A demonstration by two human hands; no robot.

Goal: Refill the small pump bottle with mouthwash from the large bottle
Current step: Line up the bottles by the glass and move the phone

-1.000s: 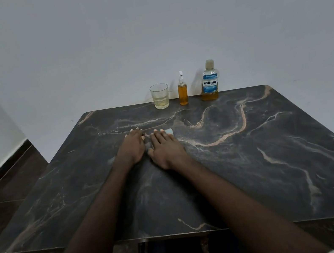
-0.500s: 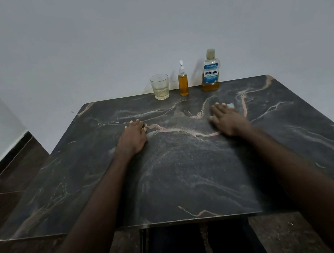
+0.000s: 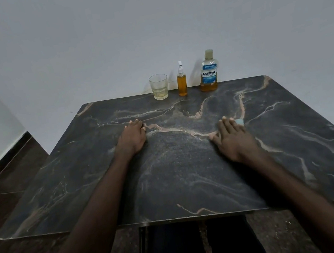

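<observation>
Left hand [image 3: 130,137] lying flat, fingers spread, holding nothing. Right hand [image 3: 233,137] pressing flat on pale blue cloth [image 3: 239,121]. Small clear plastic pump bottle of amber liquid [image 3: 181,81] and large clear Listerine bottle with blue label [image 3: 209,72] standing well beyond fingertips. Both probably light, smooth, slippery; taking hold around body.

Upright at upper centre — small pump bottle [image 3: 182,83], amber-filled; just right, large bottle [image 3: 209,73], capped, amber only at the base.
</observation>
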